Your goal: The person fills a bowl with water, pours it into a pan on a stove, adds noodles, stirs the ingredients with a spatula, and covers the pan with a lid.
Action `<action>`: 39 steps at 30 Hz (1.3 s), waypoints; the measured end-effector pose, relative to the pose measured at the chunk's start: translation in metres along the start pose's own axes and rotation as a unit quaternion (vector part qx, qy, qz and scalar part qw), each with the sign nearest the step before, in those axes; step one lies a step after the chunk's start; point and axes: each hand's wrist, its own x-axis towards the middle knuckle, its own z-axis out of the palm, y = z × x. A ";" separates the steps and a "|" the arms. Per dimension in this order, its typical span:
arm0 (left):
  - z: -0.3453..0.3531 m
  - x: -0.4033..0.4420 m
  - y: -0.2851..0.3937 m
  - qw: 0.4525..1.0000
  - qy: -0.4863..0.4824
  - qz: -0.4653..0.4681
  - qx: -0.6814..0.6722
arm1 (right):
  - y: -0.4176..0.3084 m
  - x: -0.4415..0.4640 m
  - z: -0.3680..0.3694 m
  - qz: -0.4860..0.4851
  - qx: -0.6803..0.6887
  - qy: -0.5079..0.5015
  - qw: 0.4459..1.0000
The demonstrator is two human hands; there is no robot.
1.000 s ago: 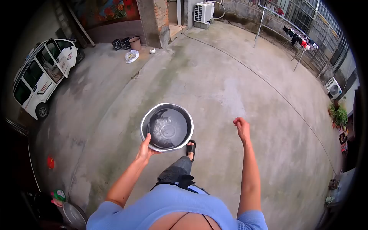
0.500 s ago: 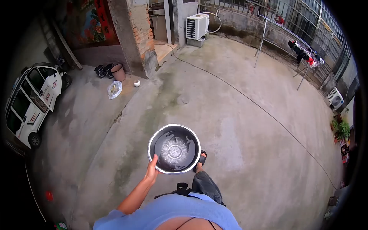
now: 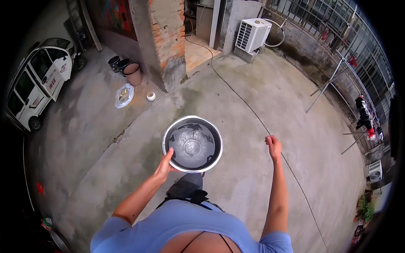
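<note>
Because the basin (image 3: pixel 219 144) mid-frame is gripped by the left hand (image 3: pixel 163 167) alone, water (image 3: pixel 192 141) could be spilled through tilting; the loosely curled right hand (image 3: pixel 274 147) is unoccupied.

No lettering can be read with certainty. On the left, the white vehicle (image 3: pixel 39 85) carries a small emblem (image 3: pixel 63 68) and a row of reddish characters (image 3: pixel 51 82) on its open door (image 3: pixel 55 72); both are too small and blurred in this view to decipher.
</note>
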 end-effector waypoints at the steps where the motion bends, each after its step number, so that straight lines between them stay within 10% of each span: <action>1: 0.004 0.035 0.013 1.000 -0.020 -0.012 -0.002 | -0.012 0.043 0.014 -0.023 0.031 0.004 0.999; 7: 0.062 0.247 0.115 0.997 -0.050 -0.044 -0.040 | 0.191 0.050 0.066 0.231 -0.116 -0.200 0.945; 14: 0.128 0.495 0.235 0.995 -0.006 -0.038 -0.091 | 0.252 0.121 0.076 0.553 -0.067 -0.230 0.798; 21: 0.163 0.753 0.395 0.990 0.068 -0.004 -0.126 | 0.350 0.655 0.112 0.376 -0.192 -0.200 0.884; 24: 0.155 0.843 0.444 0.990 0.060 -0.004 -0.126 | 0.212 0.966 0.230 0.064 -0.054 -0.124 0.989; 28: 0.143 0.979 0.516 0.979 0.144 0.028 -0.139 | 0.008 1.196 0.368 -0.095 0.084 -0.151 0.980; 33: 0.101 1.128 0.610 0.978 0.140 0.022 -0.154 | 0.140 1.272 0.467 -0.091 -0.189 -0.403 0.891; 39: 0.062 1.291 0.716 0.947 0.200 0.045 -0.247 | 0.157 1.282 0.474 0.257 -0.133 -0.429 0.856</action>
